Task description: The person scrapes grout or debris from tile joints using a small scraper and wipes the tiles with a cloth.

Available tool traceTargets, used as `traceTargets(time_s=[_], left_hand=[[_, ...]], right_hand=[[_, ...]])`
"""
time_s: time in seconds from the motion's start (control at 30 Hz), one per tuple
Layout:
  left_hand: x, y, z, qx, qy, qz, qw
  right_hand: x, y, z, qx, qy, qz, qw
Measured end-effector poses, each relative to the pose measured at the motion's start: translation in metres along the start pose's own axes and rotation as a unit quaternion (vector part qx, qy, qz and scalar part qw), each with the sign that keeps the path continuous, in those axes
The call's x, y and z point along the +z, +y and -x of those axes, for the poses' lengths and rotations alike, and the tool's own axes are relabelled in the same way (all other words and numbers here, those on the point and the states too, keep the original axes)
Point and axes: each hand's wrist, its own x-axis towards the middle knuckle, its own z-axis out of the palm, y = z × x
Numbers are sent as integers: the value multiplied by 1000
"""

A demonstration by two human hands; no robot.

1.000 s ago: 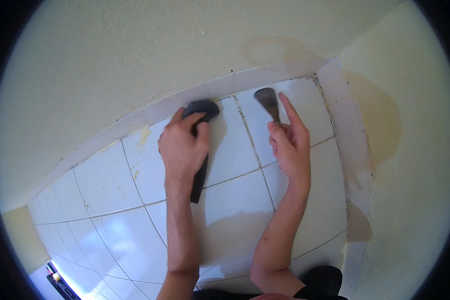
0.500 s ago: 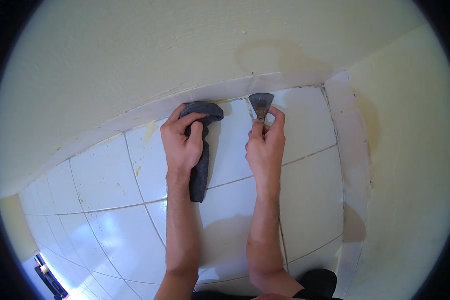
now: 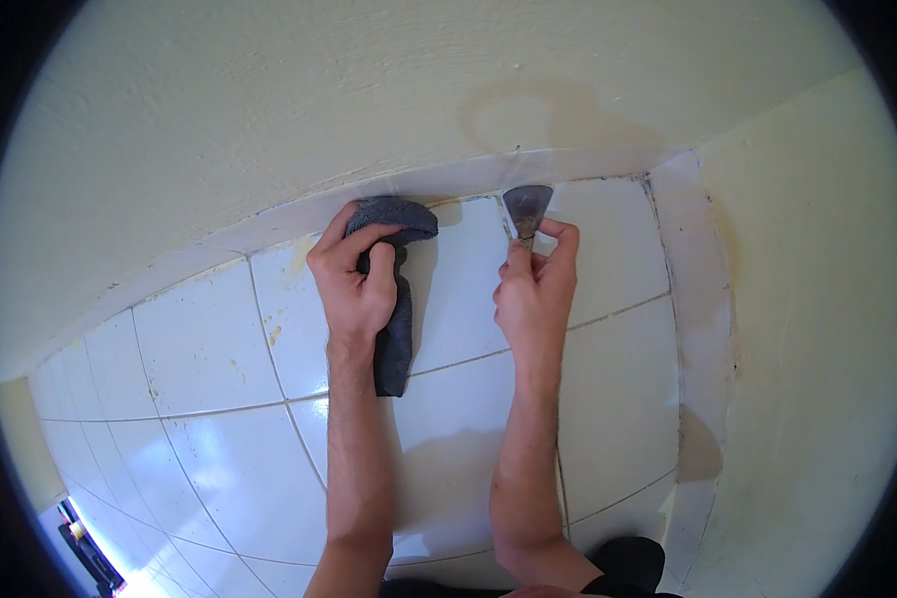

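My left hand (image 3: 354,284) is closed round a dark grey cloth (image 3: 394,339), which is bunched at the top and hangs in a strip past the wrist. The cloth is close to the foot of the wall. In my right hand (image 3: 536,284) is a scraper (image 3: 528,207) with a flared dark metal blade, gripped between thumb and fingers; its handle is mostly hidden by the hand. The blade points away from me, near the joint between floor and wall. Whether it touches the tile I cannot tell.
White floor tiles (image 3: 448,419) with dark grout run along a pale skirting (image 3: 608,159) below a cream wall (image 3: 319,100). Another wall (image 3: 807,329) stands at the right, making a corner. Yellowish stains (image 3: 275,334) mark tiles at the left. A dark object (image 3: 85,548) lies far lower left.
Both hands have shifted slightly apart: the left with the cloth a little left, the right with the scraper a little right. Each still keeps its hold.
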Motion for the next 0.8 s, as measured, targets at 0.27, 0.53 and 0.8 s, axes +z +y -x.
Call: traceTargets(time_s=[0.27,0.53,0.8], left_hand=[[-1,-1,1,-4,-4,-8,1000],[-2,0,-1,-17,-21,14,1000],[0,-9,3,8,-11,-11,1000]], right_hand=[[18,12,2,-5,18,-8,1000],[11,-11,8,101,-25,-169,980],[2,-14,5,113,0,-167,979]])
